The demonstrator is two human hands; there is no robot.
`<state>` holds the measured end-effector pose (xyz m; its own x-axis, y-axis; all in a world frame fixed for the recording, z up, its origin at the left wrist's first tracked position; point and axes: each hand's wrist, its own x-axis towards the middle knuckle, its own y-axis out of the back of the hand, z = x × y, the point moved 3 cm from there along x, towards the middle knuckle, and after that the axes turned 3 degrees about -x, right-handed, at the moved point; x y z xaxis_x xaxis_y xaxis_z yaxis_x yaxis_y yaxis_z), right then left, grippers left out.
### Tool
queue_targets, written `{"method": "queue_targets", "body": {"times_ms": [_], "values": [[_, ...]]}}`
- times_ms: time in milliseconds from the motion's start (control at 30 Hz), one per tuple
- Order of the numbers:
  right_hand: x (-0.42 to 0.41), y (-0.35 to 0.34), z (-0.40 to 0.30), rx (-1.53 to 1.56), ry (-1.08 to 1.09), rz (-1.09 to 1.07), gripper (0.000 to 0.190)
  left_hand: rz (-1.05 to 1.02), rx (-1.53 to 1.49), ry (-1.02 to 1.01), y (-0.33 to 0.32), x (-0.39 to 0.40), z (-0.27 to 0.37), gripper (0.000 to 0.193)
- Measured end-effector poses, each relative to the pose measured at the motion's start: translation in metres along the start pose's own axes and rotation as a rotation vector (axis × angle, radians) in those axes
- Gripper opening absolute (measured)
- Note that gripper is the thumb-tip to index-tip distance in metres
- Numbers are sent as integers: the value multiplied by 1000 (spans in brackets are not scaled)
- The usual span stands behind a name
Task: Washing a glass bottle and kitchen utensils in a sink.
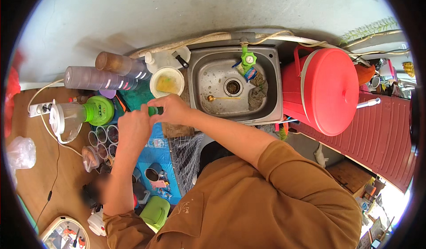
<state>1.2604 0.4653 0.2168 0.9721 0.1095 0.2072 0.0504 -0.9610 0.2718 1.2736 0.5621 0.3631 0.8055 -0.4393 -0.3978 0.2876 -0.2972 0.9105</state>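
Observation:
Between my two hands is a small green cylindrical object (pixel 152 111) with a dark end, mostly covered by fingers; I cannot tell what it is. My left hand (pixel 134 125) is closed around its left side. The fingers of my right hand (pixel 171 108) pinch it from the right. Just beyond them stands a white bowl (pixel 153 84) with a yellow-green sponge (pixel 167 84) inside. A teal surface (pixel 136 97) lies beneath and beyond my left hand.
Right of my hands is a steel sink (pixel 213 79) with a gold-coloured spoon (pixel 223 98), a wet cloth (pixel 258 91) and a green tap (pixel 248 58). A lidded red bucket (pixel 332 89) stands beyond it. At left are a blender (pixel 70 117), stacked cups (pixel 100 77) and a metal cup (pixel 153 172).

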Motion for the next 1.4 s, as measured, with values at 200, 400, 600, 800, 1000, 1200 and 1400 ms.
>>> {"method": "queue_targets", "body": {"times_ms": [200, 400, 600, 800, 1000, 1200, 1400], "values": [[3, 4, -12, 67, -102, -154, 55, 138, -45, -251, -13, 5, -27, 23], [-30, 19, 14, 20, 70, 8, 68, 413, -138, 105, 27, -27, 26, 31], [-119, 95, 134, -245, -376, -187, 28, 337, -882, -12, -47, -5, 109, 25], [-194, 133, 283, -859, -543, -82, 25, 52, -982, -10, -271, 149, 186, 35], [-187, 124, 292, -751, -784, -419, 17, 408, -542, 35, -333, 251, 205, 57], [-213, 143, 295, -704, -854, -478, 19, 12, -607, -395, -311, 237, 253, 58], [-225, 159, 287, -567, -813, -491, 20, 384, -915, 524, -351, 208, 223, 62]]}}
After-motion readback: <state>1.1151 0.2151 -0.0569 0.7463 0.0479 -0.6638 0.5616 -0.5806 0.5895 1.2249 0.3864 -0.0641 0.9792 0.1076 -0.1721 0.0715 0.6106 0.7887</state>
